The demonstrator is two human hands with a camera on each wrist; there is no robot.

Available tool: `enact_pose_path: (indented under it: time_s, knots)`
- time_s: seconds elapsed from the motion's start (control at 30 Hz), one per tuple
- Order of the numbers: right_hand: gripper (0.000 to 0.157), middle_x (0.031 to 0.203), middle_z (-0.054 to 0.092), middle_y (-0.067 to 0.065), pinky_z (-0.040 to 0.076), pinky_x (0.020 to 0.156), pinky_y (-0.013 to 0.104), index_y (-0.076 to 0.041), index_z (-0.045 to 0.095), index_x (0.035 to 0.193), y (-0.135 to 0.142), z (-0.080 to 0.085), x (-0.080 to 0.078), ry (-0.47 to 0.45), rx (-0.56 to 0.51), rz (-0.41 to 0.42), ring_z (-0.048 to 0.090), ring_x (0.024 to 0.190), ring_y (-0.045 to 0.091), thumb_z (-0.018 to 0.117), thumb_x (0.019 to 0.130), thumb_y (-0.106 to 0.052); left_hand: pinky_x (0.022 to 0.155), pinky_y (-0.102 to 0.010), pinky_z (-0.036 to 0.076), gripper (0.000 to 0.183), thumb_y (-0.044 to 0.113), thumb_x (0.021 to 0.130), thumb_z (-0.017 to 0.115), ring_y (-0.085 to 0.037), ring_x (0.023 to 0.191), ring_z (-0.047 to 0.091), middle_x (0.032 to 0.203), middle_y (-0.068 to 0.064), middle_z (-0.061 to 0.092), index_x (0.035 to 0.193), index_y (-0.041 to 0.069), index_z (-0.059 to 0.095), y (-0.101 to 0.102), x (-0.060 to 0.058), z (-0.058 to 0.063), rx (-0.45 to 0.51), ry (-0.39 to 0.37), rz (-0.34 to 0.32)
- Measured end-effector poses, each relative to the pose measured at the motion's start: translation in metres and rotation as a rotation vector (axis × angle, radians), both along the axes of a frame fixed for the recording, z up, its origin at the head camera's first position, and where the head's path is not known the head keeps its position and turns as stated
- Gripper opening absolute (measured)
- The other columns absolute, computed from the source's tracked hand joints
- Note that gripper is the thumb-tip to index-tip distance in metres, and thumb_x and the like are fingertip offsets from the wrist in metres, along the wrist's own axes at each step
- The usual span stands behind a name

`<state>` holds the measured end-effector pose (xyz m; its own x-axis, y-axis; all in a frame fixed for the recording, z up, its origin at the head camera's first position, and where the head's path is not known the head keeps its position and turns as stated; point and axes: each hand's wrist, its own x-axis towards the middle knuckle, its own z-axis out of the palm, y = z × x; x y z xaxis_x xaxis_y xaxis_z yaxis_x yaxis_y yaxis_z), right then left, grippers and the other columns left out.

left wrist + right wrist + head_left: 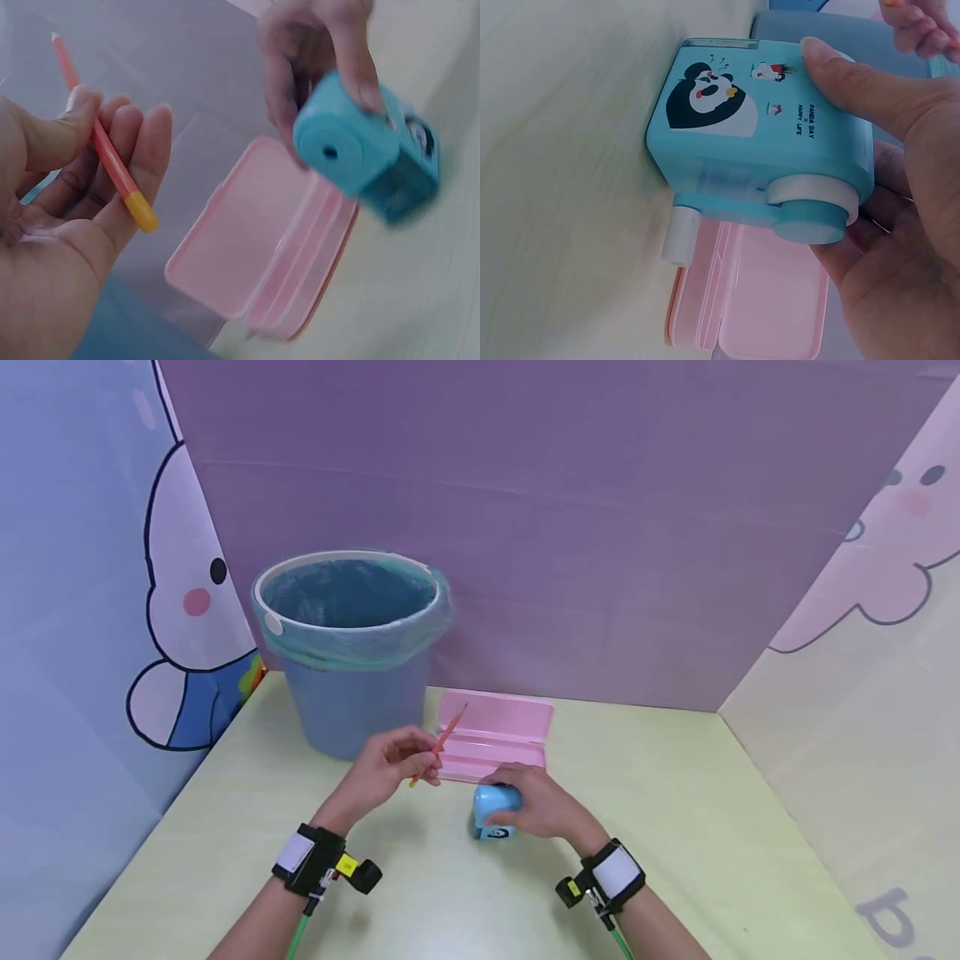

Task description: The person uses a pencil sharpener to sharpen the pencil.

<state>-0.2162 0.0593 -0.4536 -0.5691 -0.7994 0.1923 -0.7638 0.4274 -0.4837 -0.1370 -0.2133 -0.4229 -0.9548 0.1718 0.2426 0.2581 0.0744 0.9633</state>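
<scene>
Between thumb and fingers, my left hand pinches an orange pencil with a yellow end, its sharpened tip pointing up and away. My right hand grips a light blue crank pencil sharpener with a panda print, thumb on one side and fingers on the other. The sharpener's round pencil hole shows in the left wrist view, and its crank handle in the right wrist view. Pencil and sharpener are apart. Just behind both hands lies a pink pencil case with its lid open; no contents show in it.
A blue bin lined with a teal bag stands at the back left of the pale table, close to my left hand. Behind the table rises a purple backdrop. Printed panels flank both sides.
</scene>
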Motion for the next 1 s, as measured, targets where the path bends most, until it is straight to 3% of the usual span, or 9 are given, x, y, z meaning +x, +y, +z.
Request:
enact_pose_path:
  time_s: [0.17, 0.4, 0.5, 0.7, 0.87, 1.0]
  knots:
    - [0.048, 0.118, 0.073, -0.003, 0.053, 0.088, 0.030, -0.014, 0.070, 0.123, -0.006, 0.001, 0.008, -0.017, 0.008, -0.020, 0.062, 0.099, 0.010, 0.086, 0.083, -0.034, 0.085, -0.032, 0.061, 0.025, 0.013, 0.099, 0.066, -0.016, 0.086, 0.074, 0.101, -0.005, 0.071, 0.120, 0.000, 0.063, -0.001, -0.003, -0.001, 0.100, -0.068, -0.052]
    - [0.048, 0.117, 0.072, -0.003, 0.051, 0.087, 0.029, -0.014, 0.070, 0.124, -0.016, 0.004, 0.019, -0.022, 0.010, -0.023, 0.061, 0.099, 0.010, 0.085, 0.084, -0.034, 0.084, -0.028, 0.060, 0.032, 0.009, 0.100, 0.063, -0.015, 0.085, 0.072, 0.100, -0.004, 0.073, 0.127, -0.008, 0.059, -0.003, -0.011, 0.004, 0.063, -0.118, 0.029]
    - [0.049, 0.117, 0.071, -0.003, 0.051, 0.088, 0.030, -0.014, 0.069, 0.125, -0.020, 0.003, 0.023, -0.045, 0.008, -0.028, 0.060, 0.100, 0.011, 0.085, 0.084, -0.035, 0.081, -0.027, 0.060, 0.028, 0.010, 0.099, 0.066, -0.020, 0.087, 0.072, 0.101, -0.011, 0.074, 0.123, -0.004, 0.064, -0.002, -0.018, 0.005, -0.049, -0.098, 0.115]
    - [0.050, 0.117, 0.069, -0.005, 0.050, 0.086, 0.028, -0.016, 0.069, 0.127, -0.018, 0.008, 0.020, -0.058, 0.044, -0.051, 0.059, 0.101, 0.011, 0.084, 0.085, -0.039, 0.085, -0.035, 0.057, 0.016, 0.015, 0.097, 0.070, -0.023, 0.093, 0.067, 0.103, -0.009, 0.075, 0.111, 0.007, 0.074, 0.012, -0.042, 0.008, -0.397, 0.027, 0.264]
    - [0.048, 0.114, 0.070, -0.005, 0.051, 0.087, 0.027, -0.016, 0.070, 0.124, -0.017, 0.010, 0.019, -0.071, 0.028, -0.044, 0.059, 0.100, 0.011, 0.085, 0.084, -0.036, 0.080, -0.036, 0.054, 0.012, 0.012, 0.096, 0.069, -0.024, 0.090, 0.063, 0.100, -0.007, 0.074, 0.106, 0.009, 0.075, 0.025, -0.062, 0.006, -0.589, 0.068, 0.295]
    - [0.047, 0.113, 0.070, -0.006, 0.050, 0.088, 0.026, -0.016, 0.070, 0.124, -0.018, 0.005, 0.023, -0.084, 0.034, -0.046, 0.058, 0.100, 0.009, 0.085, 0.084, -0.036, 0.078, -0.035, 0.054, 0.011, 0.008, 0.094, 0.071, -0.023, 0.085, 0.060, 0.096, -0.007, 0.071, 0.104, 0.009, 0.075, 0.032, -0.073, -0.005, -0.738, 0.071, 0.282]
